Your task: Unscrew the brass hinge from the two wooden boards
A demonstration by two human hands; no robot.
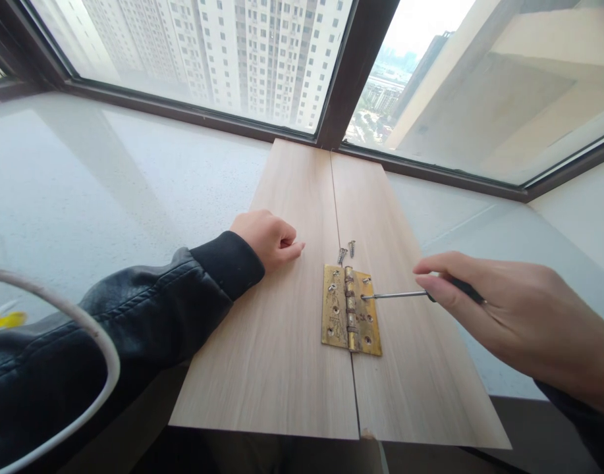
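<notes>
A worn brass butt hinge [337, 326] lies unfolded across the seam of two pale wooden boards [276, 368]. My right hand [499, 309] grips a screwdriver [400, 295] by its dark handle. The metal shaft points left, its tip at a hole in the right leaf of the hinge. Two loose screws [352, 248] lie just beyond the hinge's far edge. To the left of them my left hand [269, 240] rests on the left board, fingers curled in, apart from the hinge. Nothing shows in its grasp.
The boards lie on a white speckled sill [193, 184], reaching the dark window frame [326, 128]. A white cable [111, 368] loops over my left sleeve, near something yellow [8, 320] at the left edge. Tall buildings stand outside the glass.
</notes>
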